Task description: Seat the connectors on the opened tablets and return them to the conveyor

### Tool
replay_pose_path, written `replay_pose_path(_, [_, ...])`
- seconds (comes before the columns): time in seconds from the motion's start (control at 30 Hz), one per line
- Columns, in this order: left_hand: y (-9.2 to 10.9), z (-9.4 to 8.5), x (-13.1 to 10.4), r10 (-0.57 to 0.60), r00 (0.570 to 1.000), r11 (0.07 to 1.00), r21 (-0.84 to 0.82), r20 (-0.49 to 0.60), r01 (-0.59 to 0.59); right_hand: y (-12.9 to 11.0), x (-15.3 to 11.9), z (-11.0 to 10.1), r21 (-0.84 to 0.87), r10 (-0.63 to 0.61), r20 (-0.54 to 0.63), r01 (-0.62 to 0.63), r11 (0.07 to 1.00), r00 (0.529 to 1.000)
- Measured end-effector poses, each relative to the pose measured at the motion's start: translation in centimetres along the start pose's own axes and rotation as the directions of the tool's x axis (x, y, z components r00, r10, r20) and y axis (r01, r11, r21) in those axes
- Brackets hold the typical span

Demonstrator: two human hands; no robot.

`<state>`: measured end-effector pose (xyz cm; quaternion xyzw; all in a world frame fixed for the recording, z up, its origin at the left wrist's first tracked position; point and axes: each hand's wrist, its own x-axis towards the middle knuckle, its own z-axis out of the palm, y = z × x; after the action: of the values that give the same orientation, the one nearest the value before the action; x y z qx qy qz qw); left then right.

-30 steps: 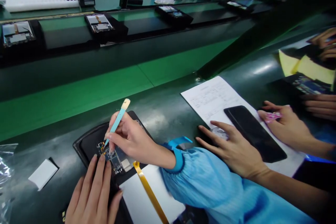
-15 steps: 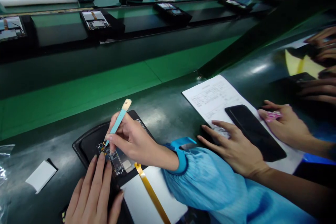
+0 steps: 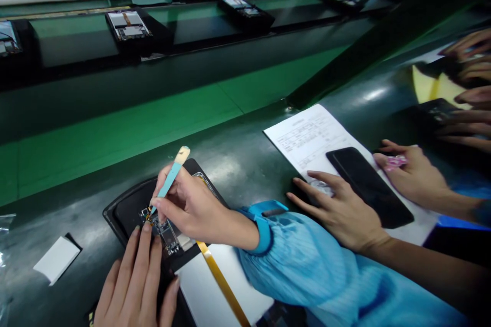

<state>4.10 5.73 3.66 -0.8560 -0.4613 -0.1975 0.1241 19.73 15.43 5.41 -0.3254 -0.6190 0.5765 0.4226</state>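
My right hand [image 3: 192, 209], in a blue sleeve, pinches a light-blue prying stick [image 3: 171, 179] with a tan top. Its tip rests on the small circuit board [image 3: 164, 232] of an opened device. The device lies in a black tray [image 3: 123, 209]. My left hand [image 3: 136, 281] lies flat, fingertips pressed on the device's edge just below the board. A yellow ribbon cable [image 3: 220, 281] runs from the board across a white panel [image 3: 207, 291].
A co-worker's hand [image 3: 339, 214] rests beside a black phone [image 3: 368, 186] on a printed sheet [image 3: 307, 138]; another hand [image 3: 414, 176] holds something pink. A white slip [image 3: 56, 260] lies to the left. Beyond the green belt [image 3: 115, 133] stand trays with opened devices [image 3: 128, 25].
The trays on the far belt have slid to the left in view. My hands and the stick have stayed nearly in place on the board.
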Motion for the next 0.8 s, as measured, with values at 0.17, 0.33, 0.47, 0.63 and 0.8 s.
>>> replay_pose_path(0.17, [0.0,0.1,-0.2,-0.021,1.0,0.999,-0.027,-0.019,0.021,0.0,0.0,0.1,0.083,0.051,-0.05,-0.047,0.995,0.997])
replay_pose_path(0.33, [0.1,0.3,-0.6,-0.072,0.995,0.992,-0.113,-0.067,0.064,0.1,0.0,0.0,0.035,0.02,-0.023,-0.019,0.999,1.0])
replay_pose_path(0.47, [0.1,0.2,-0.5,-0.076,0.996,0.991,-0.112,-0.052,0.07,0.0,0.0,-0.1,-0.033,-0.029,0.02,0.029,0.999,0.999])
replay_pose_path(0.63, [0.3,0.0,-0.2,-0.094,0.995,0.992,-0.094,-0.046,0.089,0.1,0.2,-0.1,0.174,0.041,-0.057,-0.03,0.984,0.998])
replay_pose_path(0.8, [0.6,0.0,-0.2,-0.183,0.983,0.972,-0.158,-0.031,0.176,0.5,1.0,-0.4,0.405,0.049,-0.312,0.086,0.91,0.949])
